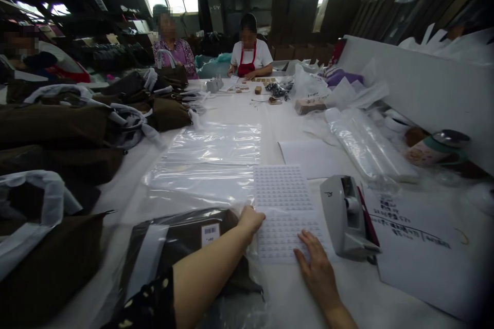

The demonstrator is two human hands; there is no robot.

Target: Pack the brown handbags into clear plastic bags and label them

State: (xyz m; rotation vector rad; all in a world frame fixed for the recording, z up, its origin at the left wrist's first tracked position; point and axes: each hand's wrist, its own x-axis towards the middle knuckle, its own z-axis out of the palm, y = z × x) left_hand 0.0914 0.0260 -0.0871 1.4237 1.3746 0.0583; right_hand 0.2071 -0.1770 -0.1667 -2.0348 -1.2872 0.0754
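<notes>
My left hand (250, 220) reaches across a dark brown bag (181, 231) in a clear plastic sleeve with a white barcode label (210, 235). Its fingers are curled together at the left edge of a sheet of small printed stickers (283, 247); what they pinch, if anything, is hidden. My right hand (318, 267) rests open on the lower right of that sheet, fingers stretched out. A second sticker sheet (283, 185) lies just beyond. Right of the sheets stands a grey tape dispenser (341, 216). Flat clear plastic bags (212, 151) lie beyond the brown bag.
Several dark brown handbags (50, 128) with wrapped handles crowd the left side. On the right are rolled clear plastic (370, 144), a flask (440, 149) and a handwritten paper (417, 247). A person in a red apron (247, 59) works at the far end, another person (175, 51) beside.
</notes>
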